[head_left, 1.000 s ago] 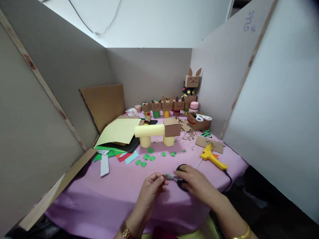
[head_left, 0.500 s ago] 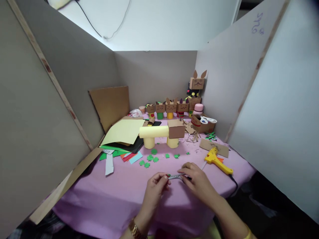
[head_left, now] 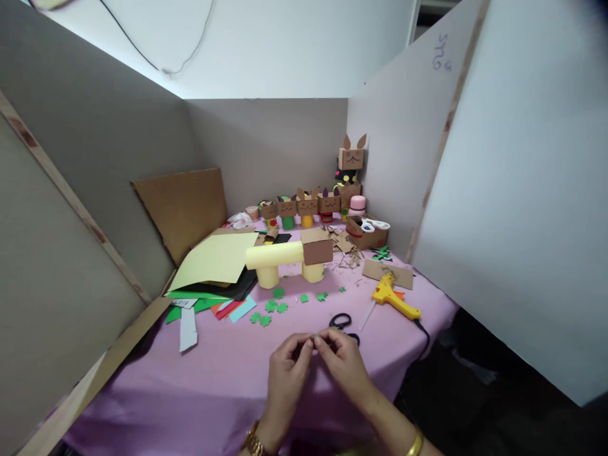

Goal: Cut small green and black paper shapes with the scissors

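Observation:
My left hand [head_left: 287,370] and my right hand [head_left: 342,361] meet over the pink tablecloth [head_left: 223,373] near its front edge. Both pinch a tiny green paper piece [head_left: 314,340] between their fingertips. Black-handled scissors [head_left: 342,324] lie on the cloth just beyond my right hand, untouched. Several green paper clovers [head_left: 270,308] are scattered further back. Behind them stands a yellow tube figure with a brown box head [head_left: 291,258].
A yellow glue gun [head_left: 393,297] lies to the right, its cord running off the edge. Coloured paper sheets [head_left: 213,269] are stacked at the left. A row of small cardboard animal figures [head_left: 306,209] lines the back wall. White partition boards enclose three sides.
My right hand has let go of the scissors, which now lie on the cloth. It has joined my left hand at the small green piece. The view shifted slightly.

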Motion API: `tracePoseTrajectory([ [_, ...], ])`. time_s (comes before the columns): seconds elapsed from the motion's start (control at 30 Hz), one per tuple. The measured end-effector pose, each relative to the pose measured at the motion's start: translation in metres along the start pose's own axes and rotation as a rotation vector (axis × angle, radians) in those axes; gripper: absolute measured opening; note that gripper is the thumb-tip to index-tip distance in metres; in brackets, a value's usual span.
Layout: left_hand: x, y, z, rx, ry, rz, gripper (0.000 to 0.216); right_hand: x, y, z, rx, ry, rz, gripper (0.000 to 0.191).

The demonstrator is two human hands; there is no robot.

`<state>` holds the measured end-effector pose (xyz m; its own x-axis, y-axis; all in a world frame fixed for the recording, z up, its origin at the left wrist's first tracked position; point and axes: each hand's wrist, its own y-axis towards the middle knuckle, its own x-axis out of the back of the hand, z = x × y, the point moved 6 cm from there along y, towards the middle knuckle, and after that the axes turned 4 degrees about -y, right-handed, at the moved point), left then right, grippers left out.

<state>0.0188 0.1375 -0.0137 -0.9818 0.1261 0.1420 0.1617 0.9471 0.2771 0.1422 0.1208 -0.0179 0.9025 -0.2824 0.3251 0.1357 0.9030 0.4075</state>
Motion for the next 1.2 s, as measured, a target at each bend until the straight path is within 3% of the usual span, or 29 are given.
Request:
tracePoseTrajectory([
  [0.3, 0.001, 0.006, -0.01, -0.266, 0.319, 0.142, 0.017, 0.0, 0.0, -0.004, 0.03, 0.007, 0.001, 0.02],
  [0.67, 0.005, 0.008, -0.006, -0.32, 0.363, 0.16, 0.016, -0.002, 0.0, -0.003, 0.055, -0.024, 0.011, 0.014],
  [0.93, 0.005, 0.008, -0.003, -0.239, 0.324, 0.144, 0.017, -0.002, 0.0, -0.001, 0.064, -0.053, 0.022, 0.018],
  [1.2, 0.007, 0.012, 0.005, -0.06, 0.172, 0.145, 0.016, -0.003, -0.001, 0.001, 0.084, -0.087, 0.026, 0.018],
])
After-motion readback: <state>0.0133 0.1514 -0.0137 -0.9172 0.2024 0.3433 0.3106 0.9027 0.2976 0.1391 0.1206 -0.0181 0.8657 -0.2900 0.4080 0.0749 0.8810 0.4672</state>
